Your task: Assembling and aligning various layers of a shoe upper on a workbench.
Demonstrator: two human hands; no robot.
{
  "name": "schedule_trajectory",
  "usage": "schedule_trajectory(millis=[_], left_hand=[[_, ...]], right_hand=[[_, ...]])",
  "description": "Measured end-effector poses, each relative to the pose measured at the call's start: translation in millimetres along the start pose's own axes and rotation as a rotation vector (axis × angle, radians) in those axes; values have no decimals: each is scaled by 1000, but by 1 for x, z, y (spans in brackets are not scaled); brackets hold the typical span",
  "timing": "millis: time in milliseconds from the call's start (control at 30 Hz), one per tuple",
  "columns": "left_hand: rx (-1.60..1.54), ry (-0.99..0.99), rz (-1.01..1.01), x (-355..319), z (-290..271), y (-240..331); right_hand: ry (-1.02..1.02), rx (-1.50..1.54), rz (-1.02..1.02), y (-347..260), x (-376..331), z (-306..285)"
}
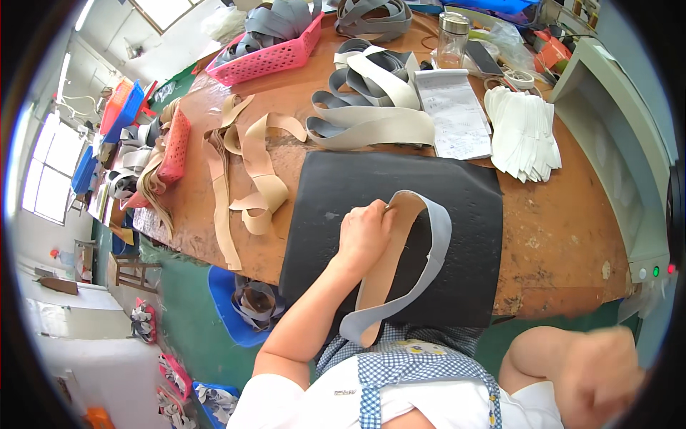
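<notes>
My left hand [366, 232] is closed on a long leather strip [441, 236], tan on one face and grey-blue on the other. The strip bends into a loop above a black mat [329, 186], and its lower end hangs over the mat's near edge by my apron. Off to the right, away from the table, my raised right hand [600, 372] is smeared by motion, so its fingers cannot be made out. Tan strips [261, 168] lie curled left of the mat, and grey strips [379, 125] lie coiled behind it.
A stack of white pieces [525, 132] and a notepad [457, 118] lie behind the mat, near a glass jar [451, 43]. A grey-green machine [611, 143] borders the right side. Pink baskets [279, 50] and a blue bin [232, 322] hold strips.
</notes>
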State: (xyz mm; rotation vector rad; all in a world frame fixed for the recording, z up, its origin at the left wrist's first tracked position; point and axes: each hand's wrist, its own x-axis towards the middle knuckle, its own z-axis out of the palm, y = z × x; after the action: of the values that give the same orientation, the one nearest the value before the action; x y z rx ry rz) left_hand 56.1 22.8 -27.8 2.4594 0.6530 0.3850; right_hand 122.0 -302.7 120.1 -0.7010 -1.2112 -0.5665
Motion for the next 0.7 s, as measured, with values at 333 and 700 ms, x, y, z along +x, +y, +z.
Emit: schedule_trajectory(millis=[333,700], left_hand=[[48,-41,70,6,-8,0],[7,-34,443,12,2,7]], right_hand=[[-430,-678,897,122,-103,55],[-449,-488,826,166,-139,55]])
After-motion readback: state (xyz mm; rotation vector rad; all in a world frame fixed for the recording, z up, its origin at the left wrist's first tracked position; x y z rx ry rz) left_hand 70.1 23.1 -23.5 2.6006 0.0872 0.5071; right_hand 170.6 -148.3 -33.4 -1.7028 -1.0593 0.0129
